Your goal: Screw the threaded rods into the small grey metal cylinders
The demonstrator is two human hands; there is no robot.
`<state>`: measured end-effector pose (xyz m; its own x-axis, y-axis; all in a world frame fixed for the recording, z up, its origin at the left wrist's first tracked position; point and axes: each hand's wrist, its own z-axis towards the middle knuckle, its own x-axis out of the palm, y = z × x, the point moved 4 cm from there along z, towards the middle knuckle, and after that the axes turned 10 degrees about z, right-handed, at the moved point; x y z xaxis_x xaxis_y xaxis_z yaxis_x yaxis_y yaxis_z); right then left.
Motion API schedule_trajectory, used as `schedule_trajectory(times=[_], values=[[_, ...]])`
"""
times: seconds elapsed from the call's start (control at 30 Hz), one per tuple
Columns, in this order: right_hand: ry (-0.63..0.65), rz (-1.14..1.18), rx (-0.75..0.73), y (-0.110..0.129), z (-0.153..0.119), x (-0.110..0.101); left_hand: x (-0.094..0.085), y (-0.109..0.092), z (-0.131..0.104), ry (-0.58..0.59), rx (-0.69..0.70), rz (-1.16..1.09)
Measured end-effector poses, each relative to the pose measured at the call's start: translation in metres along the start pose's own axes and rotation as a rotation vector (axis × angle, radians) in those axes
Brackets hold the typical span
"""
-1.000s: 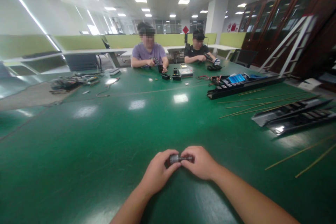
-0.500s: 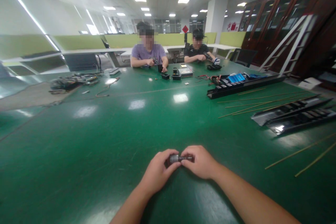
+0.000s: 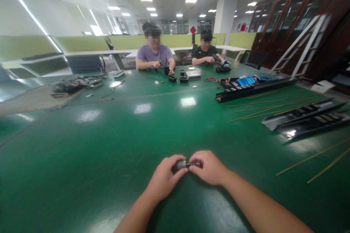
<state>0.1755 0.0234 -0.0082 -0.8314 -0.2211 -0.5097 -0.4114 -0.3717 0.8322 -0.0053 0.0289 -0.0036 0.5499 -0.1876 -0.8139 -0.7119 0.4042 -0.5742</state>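
Observation:
A small cylindrical metal part [image 3: 181, 165], silver with a dark, thinner right end, lies level between my two hands above the green table [image 3: 123, 134]. My left hand [image 3: 166, 175] is closed around its thick silver end, thumb below and fingers above. The thin end is pinched between the thumb and fingers of my right hand [image 3: 209, 167]. Both hands nearly touch at the middle of the part. The fingers cover much of its two ends.
Two people [image 3: 154, 52] sit across the table, working with black parts [image 3: 183, 79]. At the right lie a long black channel [image 3: 246, 89], thin yellowish rods [image 3: 257, 113] and more black channels [image 3: 311, 123]. A pile of cables [image 3: 73, 84] rests at the far left.
My hands and the metal part have barely moved. Across the table, the gloved hand of the person at the right has shifted slightly.

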Motion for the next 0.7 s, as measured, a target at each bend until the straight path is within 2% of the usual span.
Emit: schedule_trajectory(times=[0.7], values=[[-0.013,0.022,-0.001,0.0011,0.0002,-0.0021,-0.0002,-0.0007,0.0001,-0.009,0.014,-0.011]])
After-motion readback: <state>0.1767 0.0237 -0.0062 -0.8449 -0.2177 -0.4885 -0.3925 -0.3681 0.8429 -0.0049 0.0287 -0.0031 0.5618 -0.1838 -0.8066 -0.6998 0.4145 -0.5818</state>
